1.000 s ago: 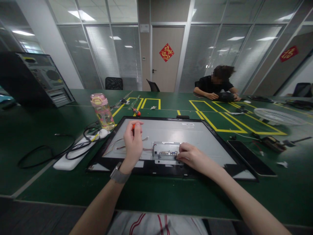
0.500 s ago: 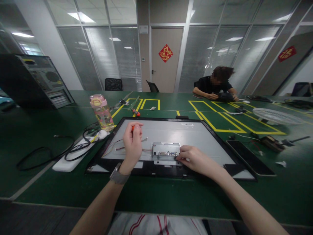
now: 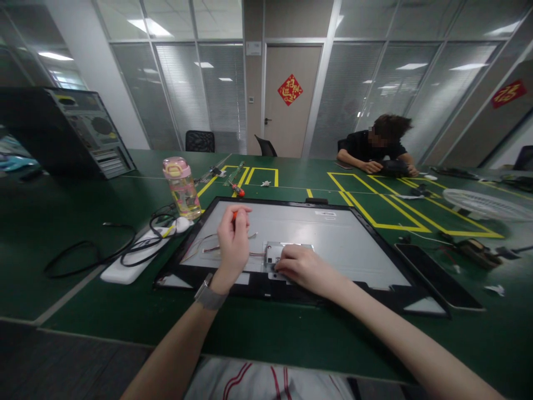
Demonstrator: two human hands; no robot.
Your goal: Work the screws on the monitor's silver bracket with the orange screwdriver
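A monitor panel (image 3: 345, 239) lies face down on the green table, its grey metal back up inside a black frame. A small metal circuit box (image 3: 272, 253) sits near its front edge, with thin wires (image 3: 208, 247) running off to the left. My left hand (image 3: 234, 244) is closed around a screwdriver with an orange handle (image 3: 234, 215), held upright over the panel. My right hand (image 3: 300, 268) rests on the metal box, fingers curled over its front and covering most of it.
A pink-lidded water bottle (image 3: 182, 188), a white slab (image 3: 133, 255) with black cables (image 3: 104, 255) and a computer case (image 3: 79, 133) stand to the left. A dark phone-like slab (image 3: 437, 275) and a white fan grille (image 3: 478, 203) lie to the right. Another person (image 3: 381, 147) sits at the far side.
My right hand slid left along the metal box and now covers most of it. My left hand still holds the screwdriver upright. The view shifted slightly to the left.
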